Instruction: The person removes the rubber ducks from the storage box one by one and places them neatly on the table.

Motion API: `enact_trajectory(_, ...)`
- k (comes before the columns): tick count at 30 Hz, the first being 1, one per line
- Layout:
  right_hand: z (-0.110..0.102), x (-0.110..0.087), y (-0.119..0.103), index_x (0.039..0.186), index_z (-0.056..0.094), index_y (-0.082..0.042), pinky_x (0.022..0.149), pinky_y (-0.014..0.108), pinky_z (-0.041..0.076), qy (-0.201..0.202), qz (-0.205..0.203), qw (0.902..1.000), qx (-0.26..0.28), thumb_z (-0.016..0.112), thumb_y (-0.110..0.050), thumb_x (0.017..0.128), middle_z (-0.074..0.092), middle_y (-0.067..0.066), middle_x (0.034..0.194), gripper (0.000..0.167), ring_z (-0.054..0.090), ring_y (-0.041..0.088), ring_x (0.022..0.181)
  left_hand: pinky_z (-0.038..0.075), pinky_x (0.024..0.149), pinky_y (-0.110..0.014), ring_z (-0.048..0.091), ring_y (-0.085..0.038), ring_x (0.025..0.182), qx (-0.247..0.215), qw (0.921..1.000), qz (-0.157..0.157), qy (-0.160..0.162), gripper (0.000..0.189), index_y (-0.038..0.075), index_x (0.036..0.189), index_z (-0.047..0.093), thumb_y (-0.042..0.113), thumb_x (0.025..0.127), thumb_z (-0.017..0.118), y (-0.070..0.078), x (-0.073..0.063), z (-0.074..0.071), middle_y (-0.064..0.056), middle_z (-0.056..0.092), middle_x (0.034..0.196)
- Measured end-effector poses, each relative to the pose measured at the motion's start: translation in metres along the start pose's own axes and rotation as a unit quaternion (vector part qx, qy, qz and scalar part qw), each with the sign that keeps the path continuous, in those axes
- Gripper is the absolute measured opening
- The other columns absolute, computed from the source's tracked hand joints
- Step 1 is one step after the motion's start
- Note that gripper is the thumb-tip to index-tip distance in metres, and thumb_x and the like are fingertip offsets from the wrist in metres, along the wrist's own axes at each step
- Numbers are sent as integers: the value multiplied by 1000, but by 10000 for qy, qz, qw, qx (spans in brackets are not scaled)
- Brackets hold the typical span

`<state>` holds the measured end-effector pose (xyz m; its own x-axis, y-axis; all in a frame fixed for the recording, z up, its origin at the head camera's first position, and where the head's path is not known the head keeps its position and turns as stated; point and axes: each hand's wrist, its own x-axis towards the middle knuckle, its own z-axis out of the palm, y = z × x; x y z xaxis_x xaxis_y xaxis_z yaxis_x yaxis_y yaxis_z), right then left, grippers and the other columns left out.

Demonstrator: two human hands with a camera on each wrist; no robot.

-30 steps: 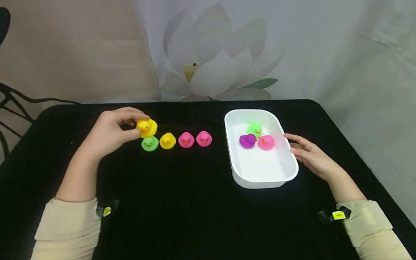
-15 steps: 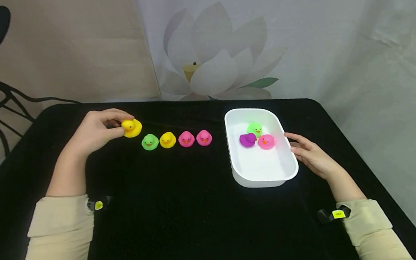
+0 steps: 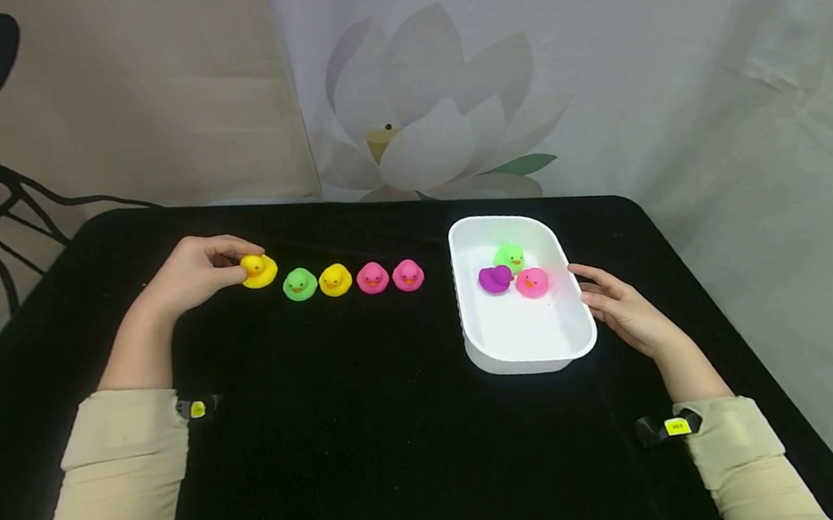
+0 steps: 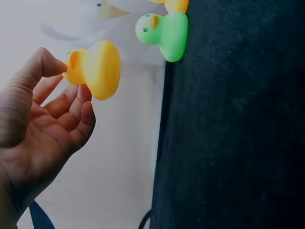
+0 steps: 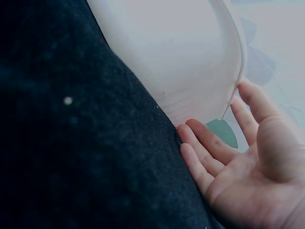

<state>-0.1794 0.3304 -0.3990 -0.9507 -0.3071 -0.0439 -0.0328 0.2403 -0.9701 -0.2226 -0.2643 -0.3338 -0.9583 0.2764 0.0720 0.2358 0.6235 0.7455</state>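
Observation:
My left hand [image 3: 195, 273] pinches a yellow rubber duck [image 3: 259, 271] between thumb and fingers, at the left end of a row of ducks. In the left wrist view this yellow duck [image 4: 102, 70] hangs a little above the black cloth. To its right, the row runs green duck [image 3: 300, 284], yellow duck [image 3: 336, 280], pink duck [image 3: 372, 279] and pink duck [image 3: 408, 276]. My right hand [image 3: 628, 311] touches the right side of a white tub [image 3: 530, 341]. The right wrist view has its loosely extended fingers [image 5: 205, 145] at the tub's wall, thumb by the rim.
Inside the tub lie a green duck [image 3: 510, 258], a purple duck [image 3: 495, 280] and a pink duck [image 3: 532, 283]. Black cloth [image 3: 374, 448] covers the table. A printed curtain [image 3: 444, 81] hangs behind the far edge.
The held yellow duck has moved left from above the row's green duck, then lower and slightly further left. The right hand and the tub have stayed in place.

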Motion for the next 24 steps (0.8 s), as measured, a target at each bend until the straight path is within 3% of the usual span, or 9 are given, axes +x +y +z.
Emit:
enact_trajectory(10, 1, 0, -3, 148, 31, -9, 91, 22, 44, 15, 77, 9999, -62, 51, -19, 100, 34, 27, 142, 53, 55, 8, 111, 44, 81, -36, 53, -30, 99, 59, 9996, -146, -241, 33, 0, 124, 60, 7, 92, 60, -13, 2, 4, -20, 58, 121)
enact_trajectory(24, 2, 1, -5, 148, 30, -8, 92, 22, 43, 3, 85, 9999, -96, 50, -19, 100, 34, 27, 141, 53, 55, 9, 112, 43, 89, -50, 53, -33, 106, -19, 9980, -375, -517, 33, 0, 125, 59, 6, 93, 59, -27, 4, 10, -22, 56, 123)
